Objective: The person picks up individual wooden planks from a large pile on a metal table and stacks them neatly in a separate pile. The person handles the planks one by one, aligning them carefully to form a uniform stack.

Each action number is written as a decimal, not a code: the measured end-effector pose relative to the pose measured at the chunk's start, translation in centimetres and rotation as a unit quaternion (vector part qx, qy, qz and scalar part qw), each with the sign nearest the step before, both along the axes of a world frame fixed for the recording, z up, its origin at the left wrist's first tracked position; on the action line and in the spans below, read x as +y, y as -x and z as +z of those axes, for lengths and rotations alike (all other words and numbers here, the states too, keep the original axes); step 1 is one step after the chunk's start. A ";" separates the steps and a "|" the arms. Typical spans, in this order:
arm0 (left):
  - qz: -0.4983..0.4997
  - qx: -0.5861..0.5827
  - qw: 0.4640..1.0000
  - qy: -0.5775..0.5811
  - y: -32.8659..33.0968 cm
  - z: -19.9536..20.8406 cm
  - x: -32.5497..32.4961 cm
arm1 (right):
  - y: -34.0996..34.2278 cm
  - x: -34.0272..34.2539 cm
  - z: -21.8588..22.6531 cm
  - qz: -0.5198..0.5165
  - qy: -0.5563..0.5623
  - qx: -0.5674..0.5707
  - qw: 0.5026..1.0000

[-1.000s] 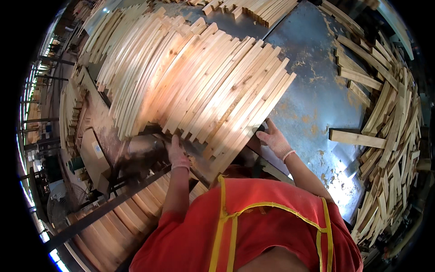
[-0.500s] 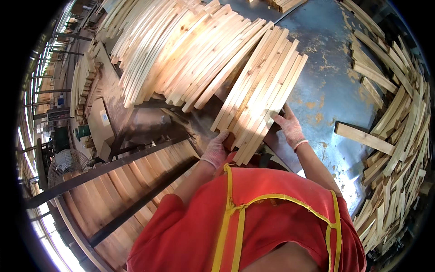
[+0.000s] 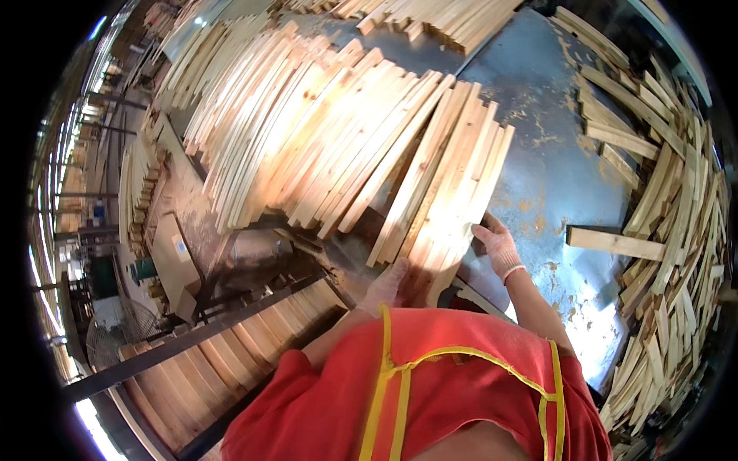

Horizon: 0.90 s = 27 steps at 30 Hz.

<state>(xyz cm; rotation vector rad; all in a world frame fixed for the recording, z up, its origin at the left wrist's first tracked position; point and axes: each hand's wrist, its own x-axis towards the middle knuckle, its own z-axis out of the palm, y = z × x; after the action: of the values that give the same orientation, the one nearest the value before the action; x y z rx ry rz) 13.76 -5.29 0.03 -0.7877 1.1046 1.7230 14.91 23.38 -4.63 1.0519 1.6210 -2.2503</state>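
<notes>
A bundle of several pale wooden strips (image 3: 453, 192) lies slanted in front of me, its near ends close to my chest. My left hand (image 3: 384, 284), in a light knitted glove, closes on the near left ends; its fingers are partly hidden. At the right edge of the same bundle, my gloved right hand (image 3: 498, 244) presses with thumb and bent fingers. Two or so strips at the left of the bundle lean slightly apart from the others. Just left of it, a wide row of similar strips (image 3: 307, 131) lies side by side.
The worn metal tabletop (image 3: 538, 169) extends to the right, with one short board (image 3: 615, 243) on it. A large heap of loose offcuts (image 3: 676, 261) fills the right side. More strips (image 3: 438, 19) lie at the far end. Lower left are a slatted wooden stack (image 3: 223, 361) and a fan (image 3: 115, 330).
The bundle's near ends have come closer to my chest, and its left strips have spread apart a little. Both hands are slightly lower in view, which has also shifted.
</notes>
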 end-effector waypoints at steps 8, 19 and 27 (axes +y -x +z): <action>-0.119 0.047 0.972 -0.196 11.9 5.6 0.0 | 0.7 -1.2 -0.1 -0.074 0.027 -0.021 0.997; -0.469 0.506 0.694 0.207 21.1 5.4 -2.4 | 1.8 -3.7 -1.0 -0.013 -0.133 -0.047 0.990; -0.437 0.640 0.066 0.628 27.8 1.9 -14.2 | 3.1 -3.6 -2.6 0.091 -0.261 -0.106 0.955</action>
<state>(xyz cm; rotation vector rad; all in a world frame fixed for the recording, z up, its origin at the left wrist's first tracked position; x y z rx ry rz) -14.08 -19.53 1.89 1.1702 3.1401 -0.8041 11.85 19.81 -7.21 1.1445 2.1656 -1.5631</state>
